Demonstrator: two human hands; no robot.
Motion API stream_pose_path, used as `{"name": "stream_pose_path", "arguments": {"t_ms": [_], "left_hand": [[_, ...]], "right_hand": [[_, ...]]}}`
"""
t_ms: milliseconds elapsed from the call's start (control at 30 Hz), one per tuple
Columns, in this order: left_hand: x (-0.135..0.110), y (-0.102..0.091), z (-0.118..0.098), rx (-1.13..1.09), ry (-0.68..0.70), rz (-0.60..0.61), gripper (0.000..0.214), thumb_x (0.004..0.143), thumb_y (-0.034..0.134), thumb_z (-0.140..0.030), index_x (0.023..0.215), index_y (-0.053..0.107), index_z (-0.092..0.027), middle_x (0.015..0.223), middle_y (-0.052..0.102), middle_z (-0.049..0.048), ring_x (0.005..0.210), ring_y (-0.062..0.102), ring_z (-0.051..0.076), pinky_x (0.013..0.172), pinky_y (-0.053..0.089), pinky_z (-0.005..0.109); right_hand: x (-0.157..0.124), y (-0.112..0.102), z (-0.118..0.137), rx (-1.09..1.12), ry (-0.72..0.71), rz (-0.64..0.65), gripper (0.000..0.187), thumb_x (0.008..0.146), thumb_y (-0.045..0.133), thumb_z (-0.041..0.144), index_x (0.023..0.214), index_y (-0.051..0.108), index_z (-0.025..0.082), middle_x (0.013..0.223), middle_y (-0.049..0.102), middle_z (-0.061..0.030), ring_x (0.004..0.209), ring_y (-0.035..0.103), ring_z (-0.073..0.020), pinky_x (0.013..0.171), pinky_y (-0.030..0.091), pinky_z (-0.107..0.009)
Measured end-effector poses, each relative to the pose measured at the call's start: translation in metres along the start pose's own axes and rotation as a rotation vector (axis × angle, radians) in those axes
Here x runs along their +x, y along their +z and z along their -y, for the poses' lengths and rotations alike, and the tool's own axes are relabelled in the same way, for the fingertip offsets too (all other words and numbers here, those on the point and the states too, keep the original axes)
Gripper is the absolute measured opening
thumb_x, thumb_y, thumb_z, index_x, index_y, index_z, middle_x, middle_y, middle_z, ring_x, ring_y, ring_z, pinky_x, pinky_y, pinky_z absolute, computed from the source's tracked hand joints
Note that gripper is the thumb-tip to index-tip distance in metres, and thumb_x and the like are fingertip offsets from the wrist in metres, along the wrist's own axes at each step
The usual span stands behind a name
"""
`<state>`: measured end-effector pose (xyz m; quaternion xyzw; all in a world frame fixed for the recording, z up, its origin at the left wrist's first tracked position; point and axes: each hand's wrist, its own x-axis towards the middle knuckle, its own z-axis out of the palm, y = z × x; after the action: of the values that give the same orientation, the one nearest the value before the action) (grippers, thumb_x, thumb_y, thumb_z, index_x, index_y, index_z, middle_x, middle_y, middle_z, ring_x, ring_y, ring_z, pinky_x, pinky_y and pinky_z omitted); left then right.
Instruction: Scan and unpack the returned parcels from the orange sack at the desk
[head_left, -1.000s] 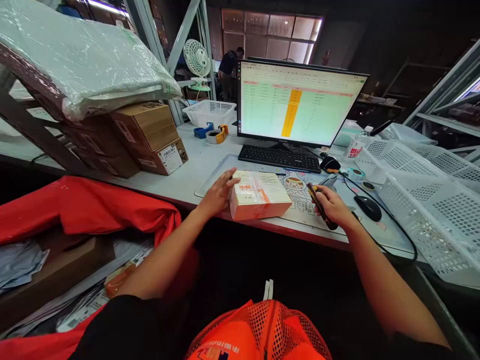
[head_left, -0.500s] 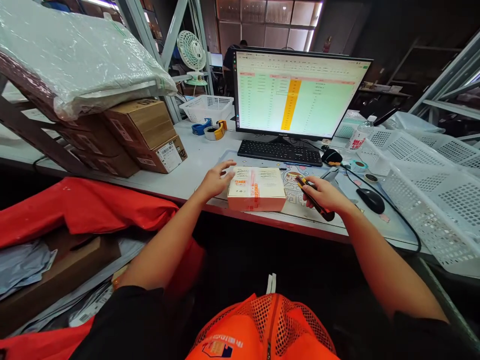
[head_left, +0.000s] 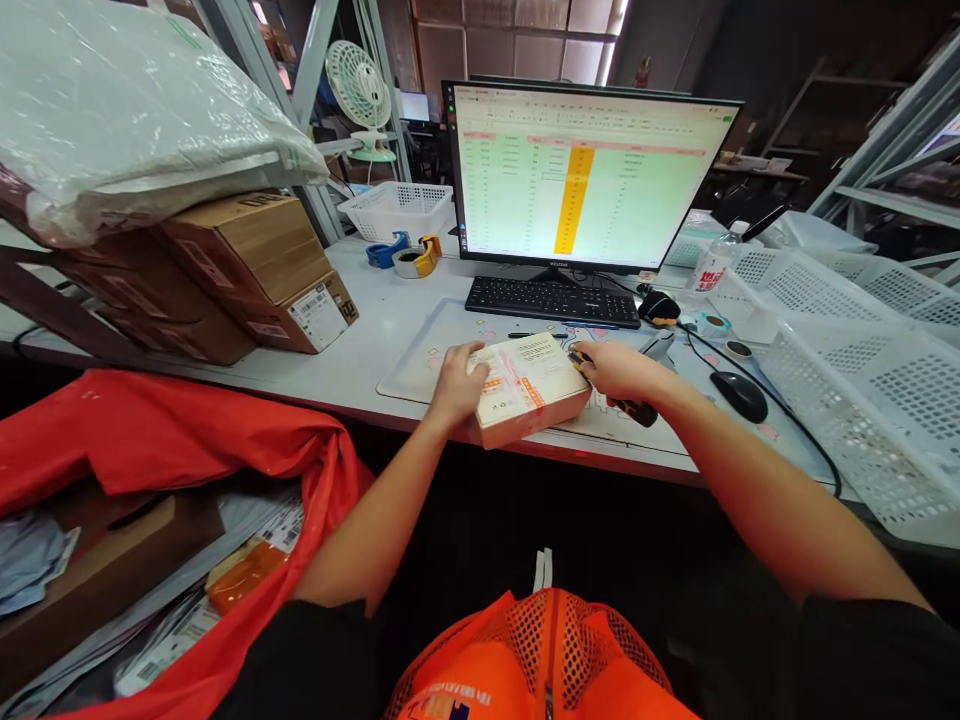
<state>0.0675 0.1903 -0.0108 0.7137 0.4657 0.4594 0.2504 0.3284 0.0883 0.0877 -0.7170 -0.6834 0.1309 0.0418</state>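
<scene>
A small cardboard box [head_left: 534, 388] with a pale printed top and orange-and-clear tape lies turned at an angle at the desk's front edge. Its near corner reaches slightly past the edge. My left hand [head_left: 459, 386] grips the box by its left side, thumb on the top face. In my right hand [head_left: 621, 370] is a yellow-and-black utility knife [head_left: 636, 411], held with the fingers closed round it, close against the box's right end. Whether the blade is out is hidden. Behind the box lies a dark pen [head_left: 536, 335].
A monitor [head_left: 577, 180] and keyboard [head_left: 551, 300] stand behind. On the right are a mouse [head_left: 739, 396], its cable and white plastic baskets [head_left: 862, 400]. Stacked cartons [head_left: 247, 260] under a plastic-wrapped package [head_left: 150, 120] stand left. Tape rolls [head_left: 409, 258] sit near the back.
My left hand has closed on the box, which has turned and shifted right, toward me. My right hand has brought the utility knife left to the box's right end.
</scene>
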Motion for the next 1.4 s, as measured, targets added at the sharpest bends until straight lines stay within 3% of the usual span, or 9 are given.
{"name": "stream_pose_path", "arguments": {"t_ms": [100,233,333,500,633,767,967,1233,1400], "left_hand": [[-0.029,0.006,0.000,-0.038,0.085,-0.061,0.049,0.094,0.059,-0.039,0.137,0.064,-0.016,0.140,0.056,0.0168,0.140,0.053,0.033,0.127,0.040,0.052],[-0.046,0.003,0.007,-0.098,0.209,0.011,0.049,0.099,0.057,-0.049,0.138,0.061,-0.019,0.146,0.049,0.0152,0.148,0.045,0.031,0.129,0.037,0.050],[-0.045,0.001,0.011,-0.084,0.239,0.038,0.044,0.099,0.055,-0.044,0.136,0.061,-0.021,0.138,0.052,0.0135,0.142,0.049,0.030,0.127,0.039,0.051],[-0.046,0.005,0.010,-0.076,0.241,-0.019,0.039,0.098,0.050,-0.032,0.134,0.061,-0.021,0.134,0.053,0.0124,0.138,0.052,0.029,0.124,0.042,0.050],[-0.049,0.008,0.007,-0.058,0.245,-0.051,0.038,0.097,0.046,-0.028,0.131,0.062,-0.022,0.131,0.054,0.0117,0.134,0.054,0.028,0.121,0.045,0.048],[-0.049,0.010,0.006,-0.085,0.259,-0.078,0.038,0.096,0.045,-0.025,0.129,0.063,-0.020,0.130,0.055,0.0124,0.134,0.054,0.029,0.121,0.045,0.048],[-0.049,0.011,0.006,-0.076,0.252,-0.076,0.038,0.096,0.045,-0.025,0.130,0.062,-0.021,0.131,0.055,0.0122,0.136,0.053,0.030,0.122,0.043,0.049],[-0.050,0.012,0.007,-0.057,0.264,-0.091,0.039,0.097,0.044,-0.026,0.131,0.062,-0.021,0.131,0.054,0.0124,0.136,0.053,0.029,0.122,0.044,0.048],[-0.050,0.012,0.007,-0.071,0.270,-0.093,0.039,0.096,0.044,-0.025,0.131,0.062,-0.020,0.131,0.054,0.0127,0.136,0.053,0.030,0.122,0.043,0.048]], "right_hand": [[0.009,0.000,0.001,-0.172,-0.016,0.011,0.040,0.101,0.049,0.022,0.138,0.065,0.016,0.121,0.077,-0.0193,0.087,0.075,-0.0265,0.074,0.054,-0.034],[0.017,-0.005,-0.001,-0.235,-0.033,-0.046,0.042,0.101,0.049,0.022,0.139,0.066,0.018,0.128,0.075,-0.0198,0.107,0.073,-0.0326,0.081,0.053,-0.037],[0.019,-0.013,0.001,-0.232,-0.051,-0.033,0.043,0.101,0.049,0.024,0.140,0.067,0.020,0.128,0.075,-0.0178,0.096,0.074,-0.0290,0.077,0.053,-0.035],[0.023,-0.022,0.008,-0.260,-0.048,0.098,0.038,0.100,0.053,0.026,0.133,0.071,0.020,0.107,0.079,-0.0153,0.061,0.067,-0.0191,0.059,0.049,-0.032],[0.025,-0.025,0.006,-0.237,-0.023,0.156,0.042,0.100,0.053,0.031,0.139,0.068,0.024,0.107,0.079,-0.0129,0.052,0.063,-0.0165,0.053,0.048,-0.032],[0.027,-0.024,0.001,-0.299,-0.043,0.149,0.045,0.100,0.054,0.029,0.143,0.066,0.025,0.104,0.079,-0.0127,0.059,0.066,-0.0200,0.059,0.050,-0.034],[0.025,-0.021,0.001,-0.343,-0.078,0.100,0.042,0.099,0.057,0.025,0.139,0.069,0.024,0.109,0.078,-0.0143,0.087,0.072,-0.0287,0.073,0.051,-0.037],[0.020,-0.023,0.015,-0.376,-0.022,0.098,0.044,0.099,0.056,0.025,0.142,0.067,0.024,0.117,0.076,-0.0162,0.094,0.072,-0.0311,0.073,0.050,-0.037],[0.025,-0.020,0.012,-0.374,-0.027,0.101,0.045,0.098,0.059,0.025,0.142,0.068,0.023,0.111,0.078,-0.0168,0.089,0.072,-0.0303,0.072,0.051,-0.037]]}}
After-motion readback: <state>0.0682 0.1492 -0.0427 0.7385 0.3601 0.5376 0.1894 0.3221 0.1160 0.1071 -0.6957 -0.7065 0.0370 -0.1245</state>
